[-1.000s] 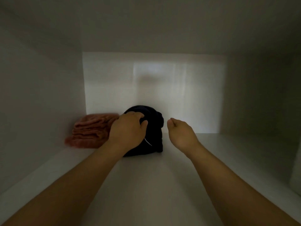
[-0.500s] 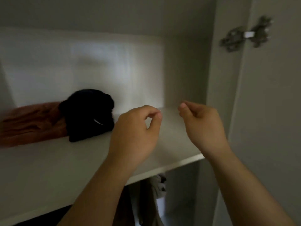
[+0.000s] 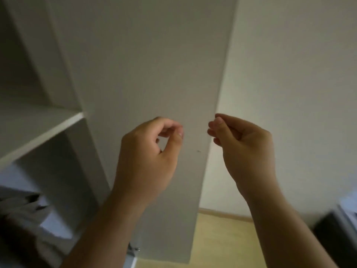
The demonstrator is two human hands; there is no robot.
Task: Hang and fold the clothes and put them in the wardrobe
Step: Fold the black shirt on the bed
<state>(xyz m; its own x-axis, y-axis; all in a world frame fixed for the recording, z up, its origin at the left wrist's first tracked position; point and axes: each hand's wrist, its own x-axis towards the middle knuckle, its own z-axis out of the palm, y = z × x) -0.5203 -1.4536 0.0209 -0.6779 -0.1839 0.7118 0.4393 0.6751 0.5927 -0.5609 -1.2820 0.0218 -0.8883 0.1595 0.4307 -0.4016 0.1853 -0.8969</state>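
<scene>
My left hand (image 3: 148, 155) and my right hand (image 3: 245, 147) are raised side by side in front of the open white wardrobe door (image 3: 154, 64). Both have loosely curled fingers and hold nothing. The left thumb nearly meets the index fingertip. The wardrobe shelf (image 3: 42, 136) shows at the left with its front edge lit. Below it, grey and pale hanging clothes (image 3: 25, 207) are partly seen and blurred. No folded garment is in view.
A metal hinge (image 3: 133, 248) sits low on the door. To the right are a white wall (image 3: 289, 84), a wooden floor (image 3: 222, 240) with a skirting board, and a dark blurred object (image 3: 336, 236) at the lower right.
My left hand let go of the black folded garment on the shelf and both hands drew back. The view swung right, so the shelf's garments left the frame and the door and room appeared.
</scene>
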